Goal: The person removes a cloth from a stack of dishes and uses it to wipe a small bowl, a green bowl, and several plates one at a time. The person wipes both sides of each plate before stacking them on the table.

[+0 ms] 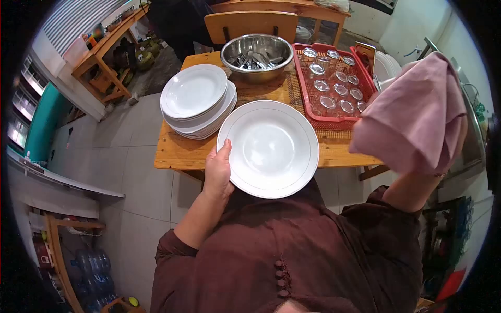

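A white plate [269, 148] with a thin line round its rim is tilted up in front of my body. My left hand [219, 169] grips its left edge, thumb on the upper face. Out to the right, my right hand [368, 107] holds a pink cloth [412, 112], which drapes over and hides most of the fingers. Left of the held plate, a stack of white plates [195, 94] stands on the wooden table [180, 151].
A steel bowl [257, 57] of cutlery sits at the table's back. Beside it, a red basket [334, 122] holds several upturned glasses [327, 101]. More white plates [386, 68] stand behind the cloth. A wooden chair [250, 26] is beyond the table; a person in dark clothes [175, 26] is behind.
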Available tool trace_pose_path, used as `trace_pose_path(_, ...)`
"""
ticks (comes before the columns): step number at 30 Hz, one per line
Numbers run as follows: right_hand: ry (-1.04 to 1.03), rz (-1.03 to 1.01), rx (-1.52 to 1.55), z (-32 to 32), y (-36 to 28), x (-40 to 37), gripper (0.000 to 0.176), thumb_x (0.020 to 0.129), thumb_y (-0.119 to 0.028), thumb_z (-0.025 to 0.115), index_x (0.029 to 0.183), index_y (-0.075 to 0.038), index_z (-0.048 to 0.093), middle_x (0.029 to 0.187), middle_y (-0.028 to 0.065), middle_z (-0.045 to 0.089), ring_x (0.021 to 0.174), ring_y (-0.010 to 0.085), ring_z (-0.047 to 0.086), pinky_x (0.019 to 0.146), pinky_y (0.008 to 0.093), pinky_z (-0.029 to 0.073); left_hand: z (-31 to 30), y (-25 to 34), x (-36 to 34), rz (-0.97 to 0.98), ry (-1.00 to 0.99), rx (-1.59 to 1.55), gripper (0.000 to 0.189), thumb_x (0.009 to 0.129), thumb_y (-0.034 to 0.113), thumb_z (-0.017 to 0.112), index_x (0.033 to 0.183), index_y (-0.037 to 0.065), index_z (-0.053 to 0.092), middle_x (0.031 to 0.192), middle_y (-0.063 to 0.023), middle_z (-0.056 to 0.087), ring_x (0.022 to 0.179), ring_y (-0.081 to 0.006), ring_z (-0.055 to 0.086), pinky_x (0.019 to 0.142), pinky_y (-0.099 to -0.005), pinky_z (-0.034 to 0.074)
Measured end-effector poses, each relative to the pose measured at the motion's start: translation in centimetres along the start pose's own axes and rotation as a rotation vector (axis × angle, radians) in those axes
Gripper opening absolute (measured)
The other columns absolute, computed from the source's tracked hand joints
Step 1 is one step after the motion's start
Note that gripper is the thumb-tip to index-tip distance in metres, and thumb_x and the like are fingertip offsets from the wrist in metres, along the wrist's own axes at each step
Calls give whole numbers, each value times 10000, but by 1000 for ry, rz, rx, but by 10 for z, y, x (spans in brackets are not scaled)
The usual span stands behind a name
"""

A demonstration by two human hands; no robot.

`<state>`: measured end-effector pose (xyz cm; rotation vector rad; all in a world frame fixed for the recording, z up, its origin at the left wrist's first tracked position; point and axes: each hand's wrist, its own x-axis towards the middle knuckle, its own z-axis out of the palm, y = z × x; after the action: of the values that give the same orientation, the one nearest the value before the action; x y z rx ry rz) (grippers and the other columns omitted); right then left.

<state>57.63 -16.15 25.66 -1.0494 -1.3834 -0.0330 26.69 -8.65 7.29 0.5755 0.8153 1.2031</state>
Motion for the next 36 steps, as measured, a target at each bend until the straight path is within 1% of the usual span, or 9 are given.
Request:
trace_pose_path(3,162,-344,-754,16,-20,-6,423,978,-210,489,1310,52,463,1212,166,591,1017,236,628,883,332,516,1,-6,5,-4,0,7,390,1012,203,456,1313,-46,462,1208,-152,603,1058,-232,623,915,-370,512)
trace_pose_path(6,123,203,124,27,-37,0,350,972,-232,510,1195,36,542,1111,140,628,948,233,637,839,335,520,10,-10,3,-14,-7,11,390,1016,218,455,1307,-40,472,1198,-149,609,1052,-229,624,907,-367,511)
trace_pose_path(9,-319,-19,295,43,-27,-3,284,962,-181,520,1155,16,589,1029,136,656,942,226,647,852,341,525,17,-12,1,-24,-5,56,380,1023,239,448,1295,-24,488,1174,-138,615,1024,-209,626,891,-347,513)
trace_pose_path(12,-1224,270,240,94,-6,-37,295,880,-101,589,1158,-3,599,1133,151,612,1089,276,577,983,350,457,19,-11,0,-27,-133,-18,370,1029,260,438,1278,-8,501,1158,-133,616,1000,-194,624,880,-327,514)
trace_pose_path(13,-1263,-71,104,115,16,-65,364,887,-163,558,1222,-22,564,1248,163,553,1217,314,484,1054,397,379,14,-14,2,-23,-118,72,353,1034,277,432,1244,10,528,1134,-127,621,981,-186,623,858,-314,518)
trace_pose_path(14,-1222,-409,-25,136,38,-92,434,893,-225,526,1287,-42,528,1363,175,494,1344,352,391,1124,443,300,15,-14,2,18,-166,42,348,1033,281,436,1226,11,542,1124,-126,625,981,-185,622,850,-315,519)
trace_pose_path(21,-1042,-613,-308,154,71,-108,521,859,-193,499,1368,-83,473,1466,178,382,1392,410,300,1158,508,214,-3,-12,4,177,-112,220,347,1030,252,446,1246,-8,524,1149,-123,622,1016,-184,613,878,-332,509)
trace_pose_path(31,-891,-110,-711,157,58,-109,271,790,-125,547,926,99,620,883,198,606,726,298,651,705,391,540,11,-6,3,297,3,44,354,1023,232,458,1245,-34,528,1144,-128,636,1011,-197,631,884,-332,511)
trace_pose_path(36,-855,-47,-105,144,20,-99,277,881,-159,572,1050,55,621,921,194,635,792,327,656,711,397,520,-40,11,2,165,30,107,405,1016,280,472,1219,-66,534,1123,-151,642,958,-223,661,837,-335,549)
